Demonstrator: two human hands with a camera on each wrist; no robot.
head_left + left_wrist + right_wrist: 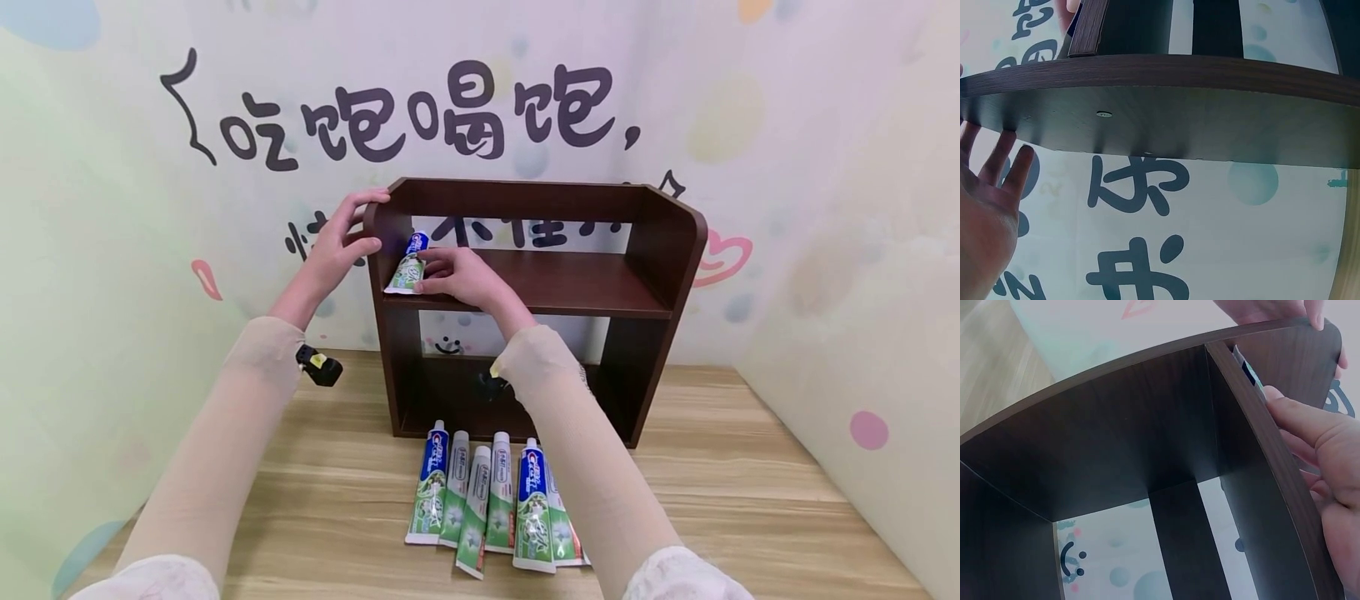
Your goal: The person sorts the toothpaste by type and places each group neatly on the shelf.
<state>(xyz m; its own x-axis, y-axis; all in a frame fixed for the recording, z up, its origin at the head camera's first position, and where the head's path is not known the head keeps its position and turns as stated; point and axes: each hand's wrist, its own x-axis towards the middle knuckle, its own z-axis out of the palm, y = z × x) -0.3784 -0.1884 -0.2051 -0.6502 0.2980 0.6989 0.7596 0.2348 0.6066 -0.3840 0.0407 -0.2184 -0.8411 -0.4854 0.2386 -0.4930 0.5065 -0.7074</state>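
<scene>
- Holding a toothpaste tube (408,271): the right hand (467,279) pinches the tube's right side between its thumb and fingers.
- Tube location: left end of the upper shelf (585,283) in a dark brown wooden rack (525,197), just beside the left side panel (1166,125). The cap end points to the rear; the flat end sits near the front edge of the shelf. The tube is blue toward the cap and green and white below.
- Left hand (337,242): open, with fingers extended against the outside of the left side panel near its top corner. One finger reaches over the top edge; the thumb lies by the front edge.
- Rack: upright on the wood-grain table (330,475), its back partly open to the wall (817,167).
- Remaining tubes (474,508): at least six, side by side on the table in front of the rack, caps toward it. Two have blue upper parts; the others are pale above and green below. The right sleeve (592,450) partly hides the right end of the row.
- Wall: marked with large dark lettering (468,112) above the rack.
</scene>
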